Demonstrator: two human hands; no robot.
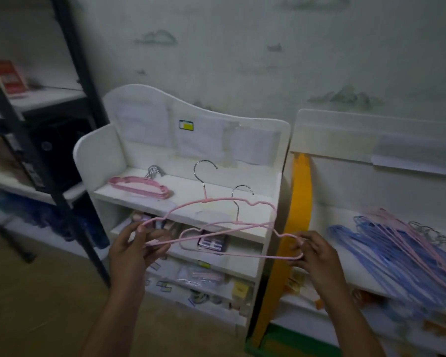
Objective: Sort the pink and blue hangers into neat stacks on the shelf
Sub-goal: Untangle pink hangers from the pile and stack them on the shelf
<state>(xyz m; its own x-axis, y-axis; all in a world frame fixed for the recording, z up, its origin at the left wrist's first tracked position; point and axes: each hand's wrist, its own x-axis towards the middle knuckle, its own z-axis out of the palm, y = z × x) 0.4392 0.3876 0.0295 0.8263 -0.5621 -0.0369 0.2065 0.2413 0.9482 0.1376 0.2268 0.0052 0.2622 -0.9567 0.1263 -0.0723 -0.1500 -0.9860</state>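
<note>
Our left hand (137, 249) pinches one end of two thin pink wire hangers with chrome hooks (218, 222), our right hand (313, 256) pinches the other, mid-frame before the white shelf (180, 199). A pink stack (139, 186) lies upper left; mixed blue and pink hangers (397, 251) sprawl right.

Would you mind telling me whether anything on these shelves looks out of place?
Yes: on the right shelf, a few pink hangers lie mixed on the blue pile, which is fanned out askew. The pink stack on the left shelf looks neat.
</note>
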